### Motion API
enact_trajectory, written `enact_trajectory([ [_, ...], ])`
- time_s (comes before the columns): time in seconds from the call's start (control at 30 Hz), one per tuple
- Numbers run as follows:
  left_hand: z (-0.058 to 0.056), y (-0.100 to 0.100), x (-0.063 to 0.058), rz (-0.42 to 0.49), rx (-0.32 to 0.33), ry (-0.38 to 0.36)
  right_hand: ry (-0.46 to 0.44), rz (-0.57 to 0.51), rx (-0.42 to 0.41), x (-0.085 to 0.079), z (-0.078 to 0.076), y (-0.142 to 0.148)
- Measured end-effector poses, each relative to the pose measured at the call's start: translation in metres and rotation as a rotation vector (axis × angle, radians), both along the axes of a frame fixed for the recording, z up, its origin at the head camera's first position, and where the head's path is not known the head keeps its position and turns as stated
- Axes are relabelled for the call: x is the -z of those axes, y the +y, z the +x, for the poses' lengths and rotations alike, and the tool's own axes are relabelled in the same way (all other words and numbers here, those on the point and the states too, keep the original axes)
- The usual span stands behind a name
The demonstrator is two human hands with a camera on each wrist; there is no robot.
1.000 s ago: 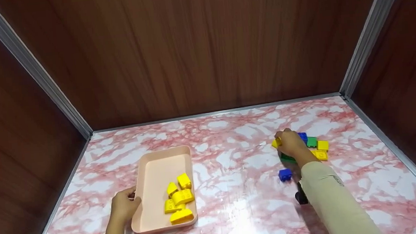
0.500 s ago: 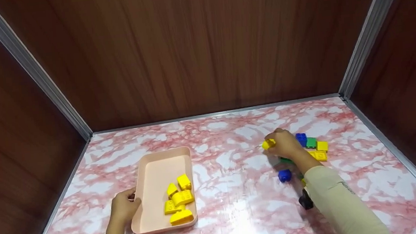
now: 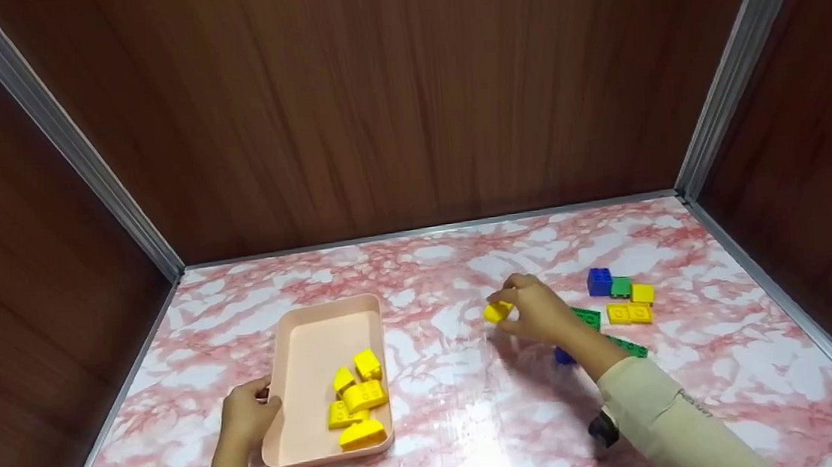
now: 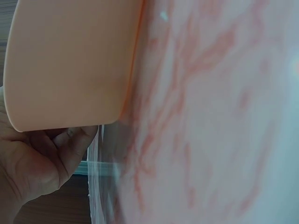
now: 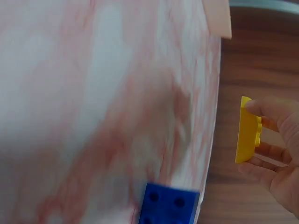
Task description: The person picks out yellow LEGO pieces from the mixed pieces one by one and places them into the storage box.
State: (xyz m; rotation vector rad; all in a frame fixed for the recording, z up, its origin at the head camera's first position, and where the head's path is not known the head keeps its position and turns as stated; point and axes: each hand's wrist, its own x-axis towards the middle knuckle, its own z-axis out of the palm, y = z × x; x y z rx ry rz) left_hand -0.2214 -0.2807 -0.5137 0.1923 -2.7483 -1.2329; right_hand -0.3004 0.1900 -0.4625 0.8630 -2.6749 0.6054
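Note:
My left hand [image 3: 249, 412] grips the left side of a peach tray [image 3: 303, 315], thumb at the rim and fingers under its outer wall. In the left wrist view the tray's outer wall [image 4: 70, 65] fills the upper left. Several yellow toy blocks [image 3: 365, 396] lie in the tray's right half. My right hand [image 3: 540, 313] pinches a yellow toy block [image 5: 247, 130] between thumb and fingertips, held over the table to the right of the tray. Studs show on the block's side facing the palm.
Right of my right hand lie a blue block [image 3: 599, 281], a small green block [image 3: 620, 287], a yellow block [image 3: 642, 293] and flat yellow blocks [image 3: 629, 313]. Green pieces [image 3: 587, 317] and a blue block [image 5: 169, 205] are partly behind my right arm. Wood-look panels [image 3: 405, 114] enclose the table.
My right hand has moved left from the group of blocks, carrying the yellow toy block toward the tray. The left hand and the tray have stayed in place.

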Motion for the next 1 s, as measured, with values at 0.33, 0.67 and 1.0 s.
enact_trajectory([
  [0.33, 0.0, 0.0, 0.001, 0.008, -0.009, 0.019, 0.047, -0.016, -0.102, -0.007, 0.013, -0.035],
  [0.67, -0.001, 0.001, -0.002, 0.015, -0.008, 0.024, 0.085, -0.013, -0.182, -0.014, 0.018, -0.072],
  [1.0, -0.002, -0.001, 0.0, 0.003, -0.009, 0.01, 0.076, 0.023, -0.264, -0.01, 0.023, -0.116],
])
